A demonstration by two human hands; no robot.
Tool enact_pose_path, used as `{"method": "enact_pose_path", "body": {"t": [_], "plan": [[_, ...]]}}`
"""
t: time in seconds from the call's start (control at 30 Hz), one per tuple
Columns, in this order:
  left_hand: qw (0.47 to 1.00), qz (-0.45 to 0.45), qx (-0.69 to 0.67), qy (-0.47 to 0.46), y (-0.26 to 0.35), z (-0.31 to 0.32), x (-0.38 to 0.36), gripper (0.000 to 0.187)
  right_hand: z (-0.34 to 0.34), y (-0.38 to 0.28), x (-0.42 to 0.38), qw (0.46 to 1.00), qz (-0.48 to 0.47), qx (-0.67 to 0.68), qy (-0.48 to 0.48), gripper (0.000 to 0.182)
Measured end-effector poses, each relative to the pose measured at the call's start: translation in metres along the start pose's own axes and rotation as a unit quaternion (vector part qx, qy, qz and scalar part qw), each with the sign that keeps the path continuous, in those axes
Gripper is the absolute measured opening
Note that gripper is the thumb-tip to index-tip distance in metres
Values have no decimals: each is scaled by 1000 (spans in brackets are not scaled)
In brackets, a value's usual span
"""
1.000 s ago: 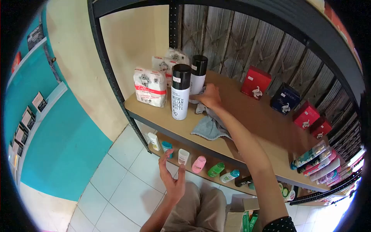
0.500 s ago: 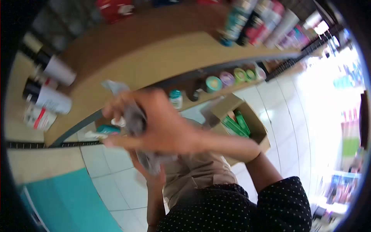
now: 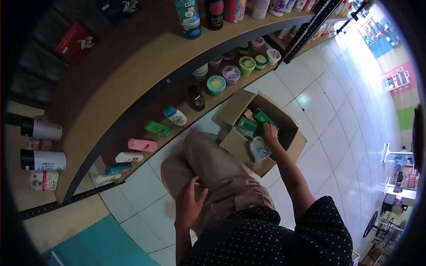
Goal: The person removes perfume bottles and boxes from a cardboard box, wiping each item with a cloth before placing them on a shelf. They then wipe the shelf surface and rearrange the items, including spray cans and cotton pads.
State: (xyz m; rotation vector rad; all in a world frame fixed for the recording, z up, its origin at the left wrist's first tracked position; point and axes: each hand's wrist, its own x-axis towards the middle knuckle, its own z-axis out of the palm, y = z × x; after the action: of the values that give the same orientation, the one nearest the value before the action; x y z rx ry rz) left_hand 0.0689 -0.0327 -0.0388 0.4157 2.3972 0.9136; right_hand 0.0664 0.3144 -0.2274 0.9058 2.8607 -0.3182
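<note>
My right hand [image 3: 269, 133] reaches into an open cardboard box [image 3: 290, 131] on the floor, its fingers bunched at the green packages [image 3: 248, 124]. What those fingers hold, if anything, is hidden. A greyish crumpled cloth [image 3: 259, 149] lies at the box's near side, against my right hand. Over my lap, my left hand [image 3: 190, 202] is empty with its fingers apart.
A curved wooden shelf [image 3: 146, 80] crosses the view, with a blue bottle [image 3: 188, 20] and other bottles on top. Tubs such as a teal one [image 3: 216, 84] and several small bottles stand on the lower shelf. White tiles [image 3: 317, 99] cover the floor.
Both hands were together near the shelf with the grey cloth. Now my right hand is in the box beside the cloth, and my left hand has let go and moved to my lap. The view has shifted.
</note>
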Motion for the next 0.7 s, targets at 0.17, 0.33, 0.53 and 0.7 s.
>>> {"method": "enact_pose_path", "body": {"t": [0.17, 0.33, 0.53, 0.7], "plan": [[999, -20, -5, 49, -2, -7, 3, 44, 1, 3, 8, 999, 43, -5, -8, 21], [999, 3, -16, 50, -3, -5, 7, 45, -4, 39, 23, 984, -60, 65, -156, 37], [986, 45, -151, 43, 11, 3, 23, 49, -106, 9, -30, 950, -88, 247, -172, 50], [949, 98, -298, -19, 32, 35, 46, 53, -178, -52, -73, 888, -195, 368, -193, 44]]}}
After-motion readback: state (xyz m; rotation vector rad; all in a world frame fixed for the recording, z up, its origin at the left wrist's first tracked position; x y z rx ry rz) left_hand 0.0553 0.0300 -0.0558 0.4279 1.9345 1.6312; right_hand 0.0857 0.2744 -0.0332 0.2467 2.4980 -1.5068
